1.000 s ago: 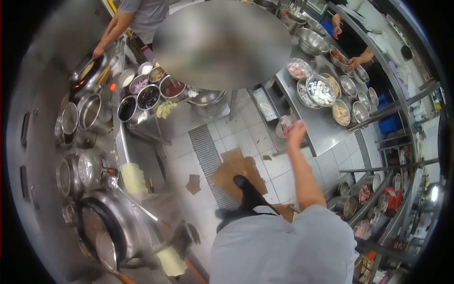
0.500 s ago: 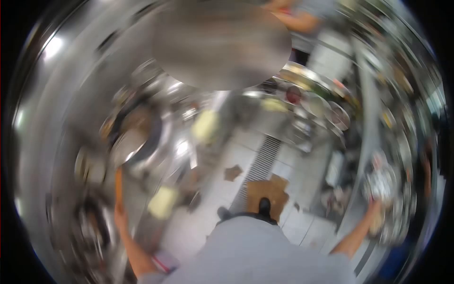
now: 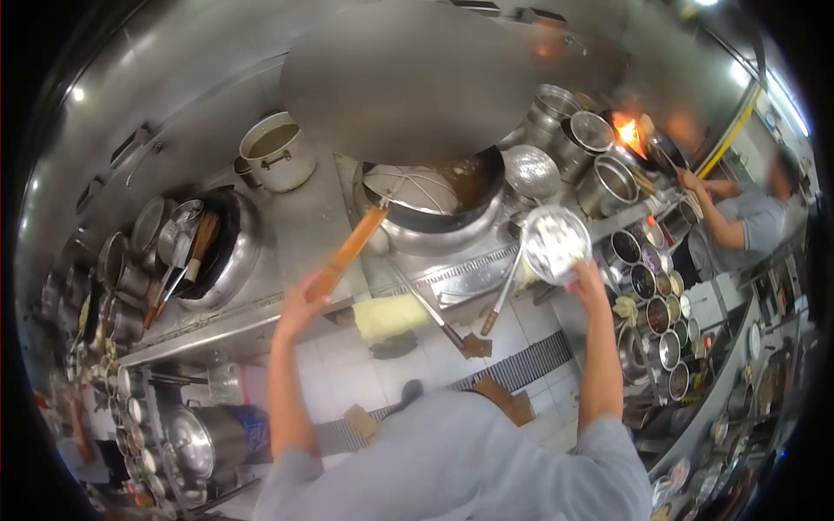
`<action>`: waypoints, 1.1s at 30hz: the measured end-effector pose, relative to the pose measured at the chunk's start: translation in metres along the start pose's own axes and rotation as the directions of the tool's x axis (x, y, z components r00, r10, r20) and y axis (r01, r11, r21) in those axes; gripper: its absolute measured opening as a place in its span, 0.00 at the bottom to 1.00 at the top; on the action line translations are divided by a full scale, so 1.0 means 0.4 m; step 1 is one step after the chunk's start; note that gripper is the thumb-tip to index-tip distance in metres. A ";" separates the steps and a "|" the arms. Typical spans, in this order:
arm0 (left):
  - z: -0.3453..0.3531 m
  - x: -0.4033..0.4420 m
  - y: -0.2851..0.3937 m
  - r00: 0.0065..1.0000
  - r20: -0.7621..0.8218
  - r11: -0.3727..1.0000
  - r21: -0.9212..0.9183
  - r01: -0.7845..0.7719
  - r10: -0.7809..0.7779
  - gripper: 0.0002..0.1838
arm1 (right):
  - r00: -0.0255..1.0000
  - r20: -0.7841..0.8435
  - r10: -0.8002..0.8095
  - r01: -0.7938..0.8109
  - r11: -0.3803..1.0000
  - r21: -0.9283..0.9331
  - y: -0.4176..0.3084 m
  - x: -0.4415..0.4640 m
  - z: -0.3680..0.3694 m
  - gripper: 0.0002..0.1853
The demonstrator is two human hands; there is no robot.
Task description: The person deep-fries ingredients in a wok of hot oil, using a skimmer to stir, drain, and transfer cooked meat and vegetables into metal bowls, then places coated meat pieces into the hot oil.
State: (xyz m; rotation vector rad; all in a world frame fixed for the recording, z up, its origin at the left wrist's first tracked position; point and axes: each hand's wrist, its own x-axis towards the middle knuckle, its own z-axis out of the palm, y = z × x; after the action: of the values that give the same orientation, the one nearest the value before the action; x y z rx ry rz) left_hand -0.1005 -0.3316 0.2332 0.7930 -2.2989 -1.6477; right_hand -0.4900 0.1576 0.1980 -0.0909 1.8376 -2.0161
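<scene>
The right hand [image 3: 587,280] grips a shiny bowl [image 3: 531,260] (white lumps [image 3: 558,238] inside), the left hand [image 3: 301,307] a wooden handle [image 3: 352,250].

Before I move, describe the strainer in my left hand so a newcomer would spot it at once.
Along the steel counter, find the big central wok with brown liquid. The strainer has its round head over it and its handle running to your left hand. That handle is broad, orange-brown wood, unlike the thin metal shafts of the two utensils nearby.
</scene>
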 end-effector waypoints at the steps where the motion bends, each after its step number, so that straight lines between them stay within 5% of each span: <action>1: -0.006 0.001 -0.020 1.000 -0.013 1.000 -0.008 -0.003 0.003 0.36 | 0.997 0.026 -0.079 0.081 0.993 -0.083 -0.026 0.113 0.098 0.29; 3: -0.012 0.004 -0.046 0.993 -0.075 0.995 -0.017 -0.097 0.095 0.35 | 0.967 -0.060 -0.248 0.200 0.885 -0.421 -0.104 0.283 0.310 0.31; 4: -0.015 0.005 -0.045 0.987 -0.097 0.992 -0.018 -0.127 0.125 0.35 | 0.963 -0.195 -0.185 0.050 0.836 -0.546 -0.184 0.285 0.450 0.30; 5: -0.013 -0.014 -0.001 0.996 -0.085 0.995 -0.096 -0.041 0.033 0.35 | 0.937 -0.168 -0.307 0.073 0.642 -0.763 -0.202 0.337 0.539 0.29; 6: -0.010 -0.032 0.038 0.996 -0.064 0.984 -0.174 0.046 -0.058 0.35 | 0.753 0.059 -0.656 0.327 0.295 -0.898 -0.121 0.479 0.564 0.28; 8: -0.002 -0.046 0.060 0.993 -0.063 0.977 -0.196 0.089 -0.103 0.34 | 0.775 0.166 -0.609 0.326 0.161 -0.932 -0.130 0.549 0.672 0.27; 10: 0.001 -0.063 0.041 0.991 -0.094 0.915 -0.401 0.054 -0.099 0.33 | 0.774 0.260 -0.577 0.285 -0.050 -0.957 -0.174 0.519 0.781 0.27; 11: 0.001 -0.069 0.014 0.992 -0.091 0.884 -0.467 0.031 -0.083 0.31 | 0.777 0.256 -0.575 0.281 -0.046 -0.959 -0.196 0.509 0.813 0.27; 14: 0.010 -0.098 -0.006 0.984 -0.134 0.778 -0.629 0.008 -0.119 0.30 | 0.675 0.320 -0.665 0.287 -0.164 -0.944 -0.278 0.494 0.843 0.26; 16: 0.026 -0.115 -0.016 0.981 -0.152 0.742 -0.670 -0.014 -0.119 0.31 | 0.487 0.339 -0.805 0.310 -0.204 -0.929 -0.344 0.483 0.822 0.27; 17: 0.034 -0.121 -0.017 0.976 -0.182 0.704 -0.709 -0.046 -0.120 0.31 | 0.492 0.323 -0.808 0.291 -0.197 -0.936 -0.378 0.475 0.800 0.27; 19: 0.064 -0.135 -0.012 0.962 -0.225 0.658 -0.749 -0.072 -0.152 0.30 | 0.526 0.008 -0.850 0.209 0.120 -0.970 -0.428 0.444 0.723 0.26; 20: 0.084 -0.140 -0.009 0.940 -0.281 0.607 -0.787 -0.111 -0.192 0.29 | 0.521 -0.016 -0.854 0.179 0.128 -0.976 -0.436 0.421 0.676 0.26; 22: 0.111 -0.143 -0.035 0.946 -0.265 0.529 -0.839 -0.129 -0.188 0.29 | 0.805 -0.450 -0.386 0.136 0.859 -0.494 -0.451 0.370 0.561 0.26; 23: 0.120 -0.141 -0.056 0.940 -0.271 0.444 -0.882 -0.156 -0.208 0.29 | 0.896 -0.326 -0.301 0.237 0.946 -0.220 -0.418 0.357 0.475 0.26; 24: 0.128 -0.133 -0.079 0.936 -0.265 0.414 -0.898 -0.151 -0.232 0.27 | 0.948 -0.172 -0.268 0.284 0.955 0.082 -0.352 0.359 0.373 0.26; 25: 0.129 -0.125 -0.102 0.934 -0.249 0.388 -0.911 -0.137 -0.256 0.25 | 0.977 -0.166 -0.134 0.169 0.961 0.219 -0.283 0.359 0.276 0.22; 27: 0.120 -0.118 -0.132 0.969 -0.075 0.255 -0.967 -0.012 -0.237 0.20 | 0.977 -0.205 -0.063 0.122 0.951 0.286 -0.219 0.169 0.154 0.18; 28: 0.112 -0.070 -0.222 0.971 -0.116 0.263 -0.963 -0.059 -0.208 0.16 | 0.978 -0.195 -0.078 0.130 0.954 0.270 -0.091 0.196 0.016 0.16; 31: 0.073 0.005 -0.339 0.997 -0.009 0.307 -0.951 -0.032 0.076 0.19 | 0.945 -0.313 -0.095 0.229 0.874 0.428 0.046 -0.175 -0.188 0.16; 32: 0.050 0.055 -0.394 0.996 -0.022 0.263 -0.965 0.001 -0.082 0.21 | 0.945 -0.320 -0.070 0.203 0.892 0.403 0.112 -0.269 -0.279 0.18; 33: 0.003 0.118 -0.477 0.978 0.144 0.258 -0.961 0.102 0.149 0.24 | 0.909 -0.416 -0.008 0.203 0.882 0.425 0.194 -0.379 -0.369 0.21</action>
State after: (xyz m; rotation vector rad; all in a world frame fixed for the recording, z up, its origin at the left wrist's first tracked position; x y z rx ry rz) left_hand -0.0824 -0.4001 0.0500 0.2269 -0.8141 -2.6655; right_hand -0.3785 0.3439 0.1377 0.4002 1.5276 -2.6557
